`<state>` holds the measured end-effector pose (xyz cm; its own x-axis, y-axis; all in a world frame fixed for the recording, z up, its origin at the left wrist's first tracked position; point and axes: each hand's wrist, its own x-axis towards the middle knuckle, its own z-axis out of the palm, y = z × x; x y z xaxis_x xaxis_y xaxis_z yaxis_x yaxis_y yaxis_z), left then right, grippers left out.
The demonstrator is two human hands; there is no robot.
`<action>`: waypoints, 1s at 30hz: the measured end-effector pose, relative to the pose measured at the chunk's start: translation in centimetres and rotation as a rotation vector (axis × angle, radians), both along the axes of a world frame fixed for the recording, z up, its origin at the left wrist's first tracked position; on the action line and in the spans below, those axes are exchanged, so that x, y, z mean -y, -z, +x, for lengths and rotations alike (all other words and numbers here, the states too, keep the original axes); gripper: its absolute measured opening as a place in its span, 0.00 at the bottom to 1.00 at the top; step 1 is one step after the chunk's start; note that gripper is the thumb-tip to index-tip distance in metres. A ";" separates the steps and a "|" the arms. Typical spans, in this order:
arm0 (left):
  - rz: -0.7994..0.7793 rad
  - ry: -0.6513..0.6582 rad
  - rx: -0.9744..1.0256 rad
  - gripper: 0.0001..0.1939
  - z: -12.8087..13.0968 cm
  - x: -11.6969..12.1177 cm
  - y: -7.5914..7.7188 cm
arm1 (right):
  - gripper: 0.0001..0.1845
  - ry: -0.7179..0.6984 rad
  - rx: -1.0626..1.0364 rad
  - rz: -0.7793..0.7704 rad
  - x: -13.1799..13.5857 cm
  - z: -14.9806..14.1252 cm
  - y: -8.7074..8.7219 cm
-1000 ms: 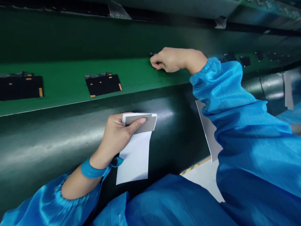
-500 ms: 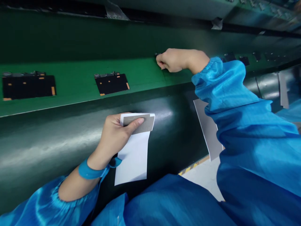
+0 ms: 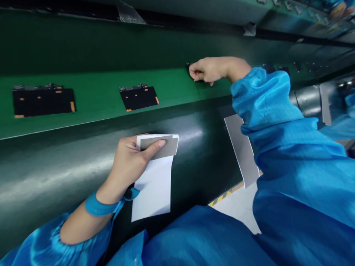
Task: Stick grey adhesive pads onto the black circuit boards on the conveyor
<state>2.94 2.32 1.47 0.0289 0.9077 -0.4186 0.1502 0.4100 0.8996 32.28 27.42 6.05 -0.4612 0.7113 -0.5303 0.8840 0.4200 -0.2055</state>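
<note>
My left hand point(image 3: 130, 159) is closed on a folded white backing sheet point(image 3: 152, 190) with a grey strip point(image 3: 166, 147) on it. The thumb presses on the strip, and the sheet's long end hangs down toward me. Over the green belt point(image 3: 174, 85), my right hand point(image 3: 208, 70) has its fingers pinched together at the belt's surface. A small dark edge shows beside its fingertips; the hand hides the rest. To its left on the belt lie a black panel point(image 3: 140, 99) with orange patches and a second black panel point(image 3: 44, 101) of the same kind.
A grey sheet point(image 3: 241, 147) with white edges hangs over the dark rounded front edge point(image 3: 69, 159), below my right forearm. Farther right along the belt lie several dark parts point(image 3: 284, 69). Another person's blue sleeve point(image 3: 340, 127) shows at the right edge.
The black panels have shifted right along the belt, and my right hand has moved slightly right, its fingers still pinched. My left hand keeps its hold on the sheet; the view has shifted a little.
</note>
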 end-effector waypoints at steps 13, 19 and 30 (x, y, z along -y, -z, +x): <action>-0.016 -0.009 -0.027 0.19 0.1 -0.2 -0.2 | 0.14 0.019 0.022 -0.033 -0.9 1.9 0.1; -0.038 -0.019 -0.051 0.19 0.2 -0.1 -0.3 | 0.12 0.040 0.154 0.033 -0.6 2.4 -0.2; -0.066 -0.024 -0.099 0.20 0.0 0.1 -0.6 | 0.15 -0.006 0.228 0.103 0.1 3.7 -0.3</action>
<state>2.98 2.27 2.03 -0.0372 0.8780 -0.4772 0.2265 0.4725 0.8517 35.95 27.34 6.31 -0.3419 0.7650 -0.5458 0.9001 0.4335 0.0436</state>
